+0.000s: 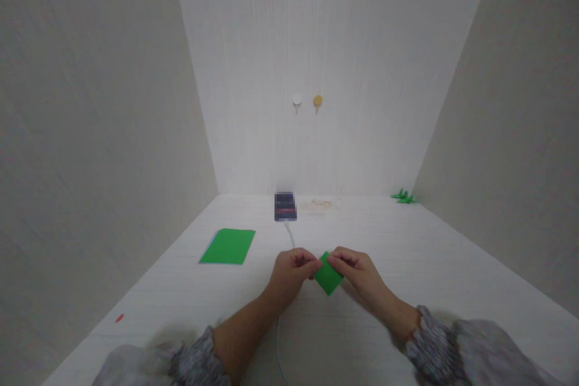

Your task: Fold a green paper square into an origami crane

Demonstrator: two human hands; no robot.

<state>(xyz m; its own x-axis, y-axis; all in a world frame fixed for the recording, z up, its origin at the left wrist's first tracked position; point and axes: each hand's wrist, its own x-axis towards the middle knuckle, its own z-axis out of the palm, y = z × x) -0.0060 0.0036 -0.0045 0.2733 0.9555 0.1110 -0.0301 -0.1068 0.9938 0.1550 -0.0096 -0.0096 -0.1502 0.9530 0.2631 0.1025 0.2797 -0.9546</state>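
Observation:
A small green square of folded paper (329, 278) is held between my two hands, turned so one corner points toward me. My left hand (295, 271) pinches its left side, thumb on top. From the right, my right hand (355, 266) grips the upper right edge with its thumb pressed on the paper. The fingers beneath the paper are mostly hidden. To the left on the white table lies a stack of green paper sheets (228, 246), apart from both hands.
A phone-like device with a blurred screen (285, 207) stands by the back wall, its white cable (279, 350) running under my left arm. Folded green paper pieces (404, 196) lie in the far right corner. A small red scrap (119, 318) is at left. Two hooks (317, 101) hang on the wall.

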